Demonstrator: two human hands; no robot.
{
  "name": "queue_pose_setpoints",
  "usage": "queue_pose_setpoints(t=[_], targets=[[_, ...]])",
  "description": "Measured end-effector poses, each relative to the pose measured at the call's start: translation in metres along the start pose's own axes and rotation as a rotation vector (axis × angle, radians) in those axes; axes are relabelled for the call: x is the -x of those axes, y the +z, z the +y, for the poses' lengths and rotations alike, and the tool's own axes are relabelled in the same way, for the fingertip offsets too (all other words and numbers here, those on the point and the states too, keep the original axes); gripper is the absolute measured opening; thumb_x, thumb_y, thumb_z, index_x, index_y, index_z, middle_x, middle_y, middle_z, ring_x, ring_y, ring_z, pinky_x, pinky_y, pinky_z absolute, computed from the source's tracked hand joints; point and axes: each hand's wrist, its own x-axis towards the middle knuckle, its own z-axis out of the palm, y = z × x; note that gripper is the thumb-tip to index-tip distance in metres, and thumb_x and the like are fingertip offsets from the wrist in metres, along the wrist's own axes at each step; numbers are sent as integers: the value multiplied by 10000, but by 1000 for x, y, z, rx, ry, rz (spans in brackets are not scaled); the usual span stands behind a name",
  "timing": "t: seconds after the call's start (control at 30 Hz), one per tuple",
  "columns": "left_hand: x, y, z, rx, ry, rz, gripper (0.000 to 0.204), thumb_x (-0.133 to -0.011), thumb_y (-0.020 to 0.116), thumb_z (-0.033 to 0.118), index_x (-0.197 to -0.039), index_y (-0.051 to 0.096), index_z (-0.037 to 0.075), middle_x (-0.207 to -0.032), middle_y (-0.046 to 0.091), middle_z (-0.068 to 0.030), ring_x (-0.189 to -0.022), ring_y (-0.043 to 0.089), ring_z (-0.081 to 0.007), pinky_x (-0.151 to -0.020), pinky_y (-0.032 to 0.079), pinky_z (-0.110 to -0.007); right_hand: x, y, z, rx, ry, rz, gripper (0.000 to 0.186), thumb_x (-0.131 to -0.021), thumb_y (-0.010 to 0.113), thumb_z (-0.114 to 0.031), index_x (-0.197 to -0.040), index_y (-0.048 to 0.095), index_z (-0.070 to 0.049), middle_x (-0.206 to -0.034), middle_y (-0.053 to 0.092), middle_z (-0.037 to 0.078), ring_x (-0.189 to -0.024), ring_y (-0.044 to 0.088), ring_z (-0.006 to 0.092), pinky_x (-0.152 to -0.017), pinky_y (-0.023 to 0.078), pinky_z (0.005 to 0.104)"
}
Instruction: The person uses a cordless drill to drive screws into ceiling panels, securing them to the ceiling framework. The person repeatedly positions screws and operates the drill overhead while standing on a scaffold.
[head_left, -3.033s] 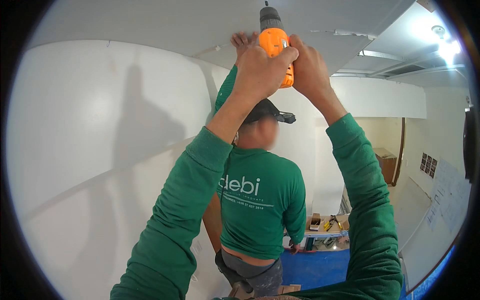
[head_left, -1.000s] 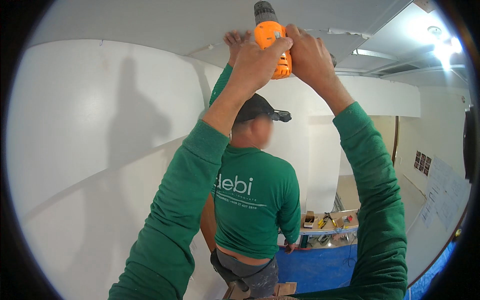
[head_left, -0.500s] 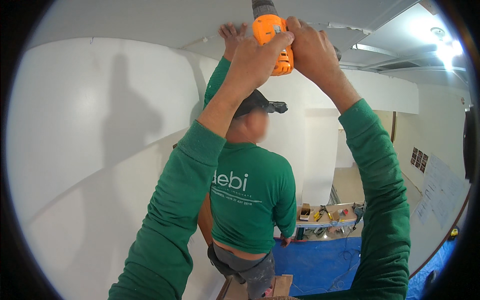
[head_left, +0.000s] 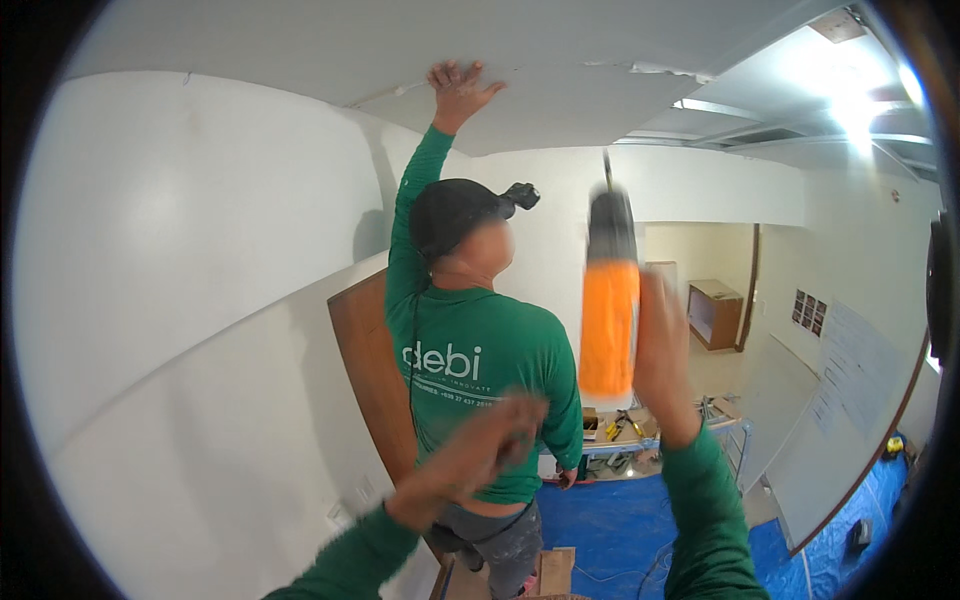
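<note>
My right hand (head_left: 662, 340) is closed on an orange and dark grey drill (head_left: 610, 325), held upright with its thin bit pointing up, below the ceiling board (head_left: 560, 105). Motion blurs both. My left hand (head_left: 500, 440) is lower, apart from the drill, in front of the co-worker's back; its fingers are smeared, so I cannot tell what shape they make. A co-worker (head_left: 485, 340) in a green shirt and black cap stands just ahead, facing away, with one hand (head_left: 460, 100) raised to the ceiling board and the other hanging down.
A wooden panel (head_left: 355, 350) stands left of the co-worker. Behind are a bench (head_left: 660, 440) with tools, blue floor sheeting (head_left: 610, 520) and a wooden box (head_left: 725, 310). A whiteboard (head_left: 800, 470) leans at the right. A lit lamp (head_left: 855, 110) hangs by the open ceiling frame.
The drill has come down from the ceiling in my right hand. My left hand has let go of it and dropped toward the lower middle. The co-worker's raised hand stays up.
</note>
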Motion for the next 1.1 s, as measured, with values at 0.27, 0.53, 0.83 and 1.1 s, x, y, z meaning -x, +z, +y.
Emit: queue_pose_setpoints(t=[0.27, 0.53, 0.83, 1.1], targets=[[192, -8, -243, 443, -736, 103, 314, -1123, 534, 315, -1285, 625, 62, -1039, 591, -4, -884, 594, -86, -737, 515, -238, 246, -5, -135, -409, 980, 95, 260, -913, 791, -126, -1105, 636, -43, -941, 731, 86, -796, 729, 262, -695, 573, 386], [312, -9, -311, 590, -982, 53, 294, -1105, 594, 265, -1312, 614, 57, -1031, 584, 0, -865, 578, -96, -740, 510, -235, 320, -31, -267, -1103, 1538, 274, 296, -1131, 463, -270, -1080, 601, -14, -822, 640, 98, -630, 656, 188, -545, 554, 315], [288, 66, -298, 793, -715, 9, 307, -1086, 661, 209, -1342, 601, 50, -1022, 576, 4, -844, 560, -106, -743, 505, -232, 361, -74, -297, -774, 1377, -1, 113, -1049, 639, -133, -1088, 597, -35, -858, 617, 32, -716, 632, 140, -647, 554, 298], [291, 146, -233, 534, -665, -56, 299, -1075, 677, 221, -1301, 643, 29, -1061, 650, -1, -857, 573, -87, -793, 489, -205, 385, -144, -283, -880, 1402, -75, 136, -1046, 640, -152, -1125, 594, -50, -898, 622, 29, -757, 632, 149, -679, 558, 304]])
